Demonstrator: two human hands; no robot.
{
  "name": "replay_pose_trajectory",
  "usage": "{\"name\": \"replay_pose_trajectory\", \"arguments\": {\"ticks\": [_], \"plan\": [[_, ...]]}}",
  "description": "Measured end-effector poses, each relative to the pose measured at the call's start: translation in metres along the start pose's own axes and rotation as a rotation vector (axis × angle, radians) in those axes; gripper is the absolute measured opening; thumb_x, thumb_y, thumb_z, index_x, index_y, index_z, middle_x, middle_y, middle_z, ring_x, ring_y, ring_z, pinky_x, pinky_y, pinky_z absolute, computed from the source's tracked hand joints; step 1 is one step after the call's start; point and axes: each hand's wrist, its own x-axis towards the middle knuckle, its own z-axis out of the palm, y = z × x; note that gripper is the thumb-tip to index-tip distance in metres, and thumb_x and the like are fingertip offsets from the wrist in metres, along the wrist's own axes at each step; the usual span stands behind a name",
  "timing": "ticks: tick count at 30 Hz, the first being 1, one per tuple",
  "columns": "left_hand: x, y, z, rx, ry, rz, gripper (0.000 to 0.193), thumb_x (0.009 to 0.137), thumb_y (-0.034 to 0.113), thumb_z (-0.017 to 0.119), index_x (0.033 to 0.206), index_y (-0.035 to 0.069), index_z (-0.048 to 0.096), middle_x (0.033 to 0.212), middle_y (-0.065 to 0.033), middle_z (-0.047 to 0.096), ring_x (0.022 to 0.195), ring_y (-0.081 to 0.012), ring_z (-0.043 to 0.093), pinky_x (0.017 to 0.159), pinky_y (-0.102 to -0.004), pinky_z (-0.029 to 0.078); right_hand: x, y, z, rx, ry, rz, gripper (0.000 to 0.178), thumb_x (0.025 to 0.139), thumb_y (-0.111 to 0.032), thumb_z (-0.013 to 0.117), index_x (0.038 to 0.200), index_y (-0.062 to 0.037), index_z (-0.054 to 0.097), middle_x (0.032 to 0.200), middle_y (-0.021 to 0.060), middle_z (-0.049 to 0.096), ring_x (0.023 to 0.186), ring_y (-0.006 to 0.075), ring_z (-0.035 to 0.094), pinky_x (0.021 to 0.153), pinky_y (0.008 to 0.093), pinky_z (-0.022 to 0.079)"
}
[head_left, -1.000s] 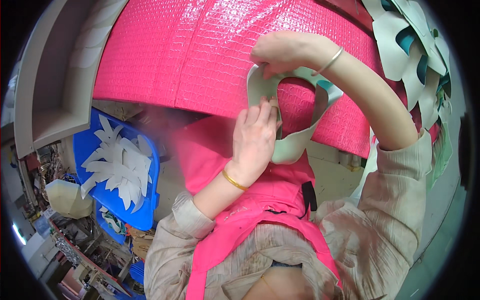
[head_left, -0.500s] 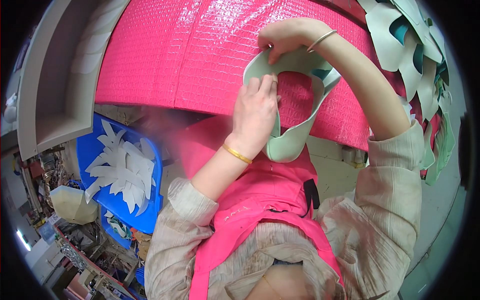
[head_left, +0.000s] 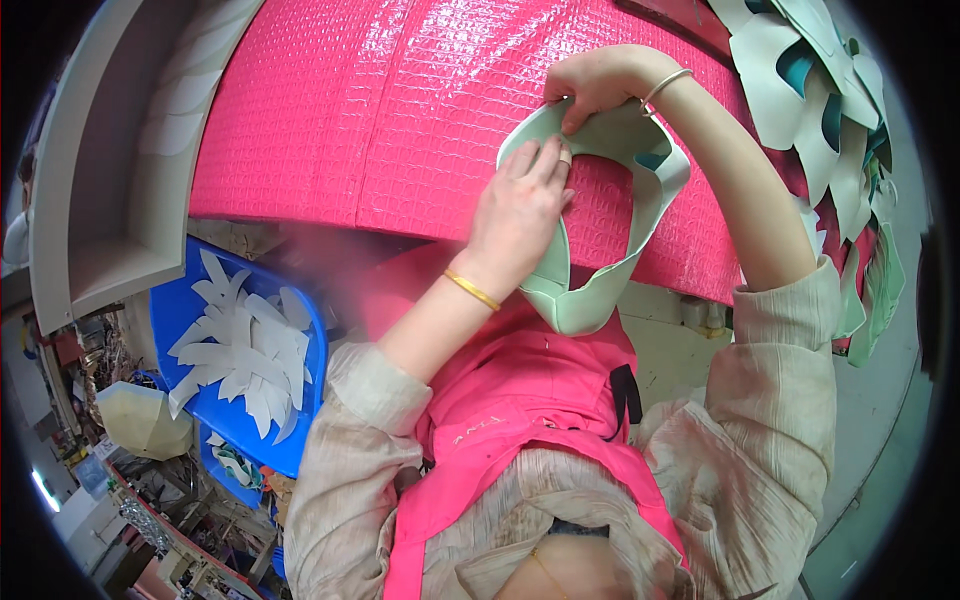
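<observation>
A pale green shoe upper [head_left: 585, 308] is held over the near edge of a pink-covered table, with its rounded toe end toward my lap. My right hand [head_left: 605, 82] reaches round from the far side and pinches the far rim, thumb inside and fingers outside. Against the left part of that same rim, my left hand [head_left: 520, 205] presses with its fingers close together. The pink table cover shows through the opening. Whatever lies under my left fingertips is hidden.
Glossy pink textured cover [head_left: 300, 130] spreads across the table. Stacked pale green shoe uppers [head_left: 780, 85] crowd its right end. A blue container [head_left: 315, 385] with several white cut pieces [head_left: 245, 345] stands at the left, below a grey open-fronted box [head_left: 125, 190].
Both hands and the shoe upper have shifted slightly right. My left fingers, more curled before, now lie flatter along the rim. The right hand keeps its pinch.
</observation>
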Motion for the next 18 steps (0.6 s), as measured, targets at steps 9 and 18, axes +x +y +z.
{"name": "replay_pose_trajectory", "arguments": {"ticks": [9, 18], "plan": [[0.012, 0.008, -0.007, -0.118, -0.108, -0.065, 0.034, 0.076, 0.017, 0.06, 0.106, 0.003, 0.055, 0.1, -0.0127, 0.053, 0.096, -0.0285, 0.05, 0.085, -0.0371, 0.041, -0.059, 0.044, 0.033, 1.004, 0.185, 0.111, 0.044, 0.07, -0.021, 0.069, 0.108, -0.0027, 0.058, 0.098, 0.009, 0.062, 0.089, 0.0137, 0.057, 0.076, 0.0266, 0.045], [-0.02, 0.097, -0.033, -0.639, -0.368, 0.176, 0.017, 0.072, 0.021, 0.063, 0.072, 0.006, 0.054, 0.072, -0.0072, 0.054, 0.073, -0.0224, 0.056, 0.071, -0.0363, 0.045, -0.048, 0.002, 0.042, 0.666, 0.337, 0.033, 0.028, 0.07, -0.007, 0.067, 0.095, 0.0034, 0.061, 0.078, 0.0052, 0.064, 0.068, 0.0111, 0.058, 0.064, 0.0263, 0.047]]}}
